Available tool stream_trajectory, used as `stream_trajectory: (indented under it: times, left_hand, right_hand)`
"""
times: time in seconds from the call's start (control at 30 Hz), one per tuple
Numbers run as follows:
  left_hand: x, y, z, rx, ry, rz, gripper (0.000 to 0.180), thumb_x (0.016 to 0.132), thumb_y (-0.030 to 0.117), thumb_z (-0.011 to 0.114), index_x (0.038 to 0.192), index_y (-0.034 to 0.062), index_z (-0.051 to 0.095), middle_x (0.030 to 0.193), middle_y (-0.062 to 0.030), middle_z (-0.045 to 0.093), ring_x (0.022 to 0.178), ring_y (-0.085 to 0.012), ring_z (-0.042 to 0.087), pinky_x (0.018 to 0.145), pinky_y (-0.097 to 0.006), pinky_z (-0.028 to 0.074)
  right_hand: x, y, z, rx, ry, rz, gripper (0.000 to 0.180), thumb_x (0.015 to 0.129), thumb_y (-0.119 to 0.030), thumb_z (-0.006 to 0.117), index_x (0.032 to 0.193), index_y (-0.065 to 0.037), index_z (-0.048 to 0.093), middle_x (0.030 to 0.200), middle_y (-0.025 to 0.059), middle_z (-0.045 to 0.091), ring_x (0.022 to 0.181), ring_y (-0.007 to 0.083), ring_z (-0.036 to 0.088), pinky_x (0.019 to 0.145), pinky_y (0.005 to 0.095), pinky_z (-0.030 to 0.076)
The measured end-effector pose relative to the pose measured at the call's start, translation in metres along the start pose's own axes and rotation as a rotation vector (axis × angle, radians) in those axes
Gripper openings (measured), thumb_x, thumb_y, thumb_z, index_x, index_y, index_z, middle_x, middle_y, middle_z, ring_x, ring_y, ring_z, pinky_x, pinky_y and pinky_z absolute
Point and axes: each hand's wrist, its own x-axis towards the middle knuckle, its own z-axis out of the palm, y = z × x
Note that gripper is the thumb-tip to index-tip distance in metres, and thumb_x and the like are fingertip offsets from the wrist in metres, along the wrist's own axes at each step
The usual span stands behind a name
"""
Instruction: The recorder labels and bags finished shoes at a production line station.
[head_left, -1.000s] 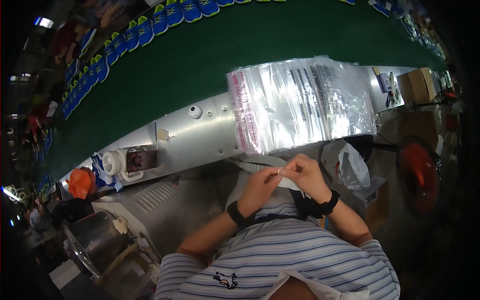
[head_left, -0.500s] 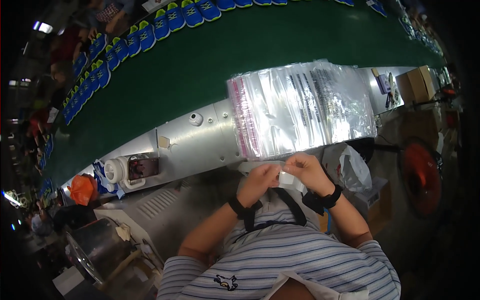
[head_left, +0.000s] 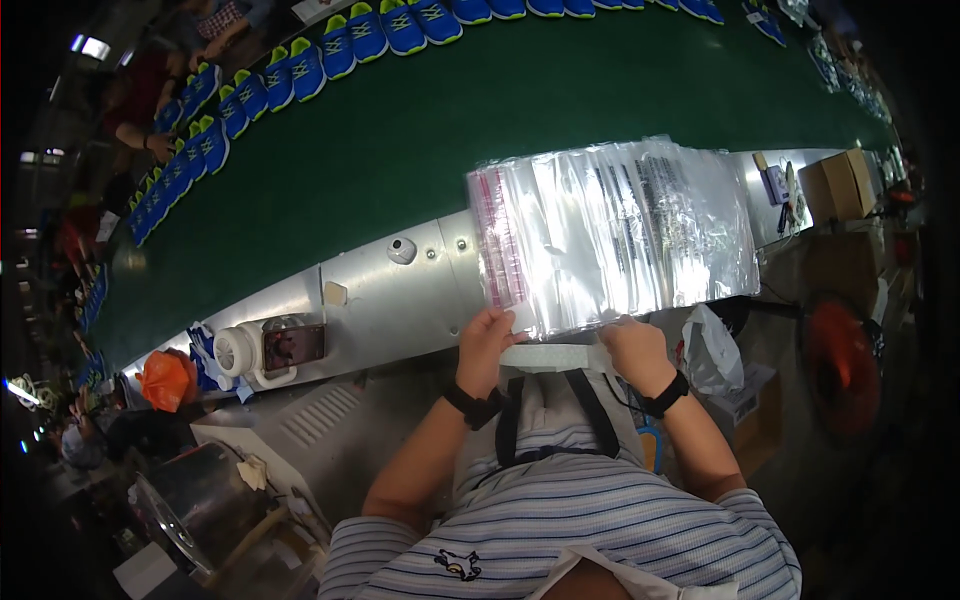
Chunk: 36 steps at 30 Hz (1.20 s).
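A flat white strip (head_left: 556,356), soft-edged and foam-like, is held level just below the near edge of a glossy stack of clear plastic bags (head_left: 612,232). The bags lie on a smooth metal counter (head_left: 385,292), with a green belt (head_left: 420,120) at twelve o'clock. The strip's ends are hidden inside the hands. The left hand (head_left: 487,344) is closed on the strip's nine o'clock end, fingers curled. The right hand (head_left: 634,350) is closed on the three o'clock end, its fingertips hidden under the bags.
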Motion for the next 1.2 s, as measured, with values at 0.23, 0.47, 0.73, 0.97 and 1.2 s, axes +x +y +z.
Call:
stream_trajectory:
  times: [0.23,0.47,0.73,0.97,1.2]
  left_hand:
    - [0.066,-0.013,0.018,-0.256,-0.054,0.157,0.018,0.090,0.014,0.047,0.091,-0.0038,0.044,0.093,-0.0123,0.054,0.093,-0.0187,0.057,0.078,-0.028,0.049]
    - [0.084,-0.031,0.006,-0.381,0.056,0.108,0.026,0.092,0.026,0.043,0.086,0.0015,0.047,0.100,-0.0157,0.056,0.107,-0.0296,0.051,0.095,-0.040,0.038]
    - [0.086,-0.027,0.007,-0.404,0.102,0.020,0.042,0.092,0.036,0.039,0.100,-0.0035,0.048,0.102,-0.0197,0.056,0.108,-0.0296,0.050,0.097,-0.038,0.037]
    - [0.089,0.002,0.033,-0.444,-0.269,-0.091,0.042,0.093,0.035,0.038,0.102,-0.0038,0.048,0.103,-0.0188,0.056,0.109,-0.0305,0.049,0.096,-0.039,0.037]
    - [0.125,-0.005,0.051,-0.290,-0.388,-0.350,0.029,0.090,0.016,0.040,0.110,-0.0038,0.046,0.106,-0.0160,0.052,0.101,-0.0295,0.052,0.092,-0.044,0.040]
  right_hand:
    - [0.087,-0.031,0.053,-0.178,0.324,0.198,0.030,0.076,-0.031,0.063,0.082,-0.005,0.050,0.076,0.0111,0.053,0.055,0.0283,0.058,0.047,0.0368,0.046]
    - [0.096,-0.012,0.078,-0.136,0.339,0.160,0.024,0.080,-0.025,0.059,0.081,-0.004,0.046,0.081,0.0119,0.051,0.057,0.0296,0.058,0.047,0.0383,0.046]
    - [0.097,-0.016,0.069,-0.128,0.296,0.123,0.018,0.083,-0.021,0.055,0.079,-0.005,0.047,0.078,0.0111,0.050,0.058,0.0289,0.058,0.046,0.0383,0.046]
    - [0.077,0.001,0.034,0.308,0.412,0.131,0.013,0.084,-0.017,0.053,0.078,-0.005,0.055,0.074,0.0135,0.055,0.065,0.0348,0.055,0.056,0.0406,0.043]
    - [0.058,0.005,-0.019,0.549,0.506,0.051,0.008,0.082,-0.011,0.056,0.082,-0.003,0.057,0.090,0.0127,0.058,0.071,0.0311,0.058,0.061,0.0329,0.045]
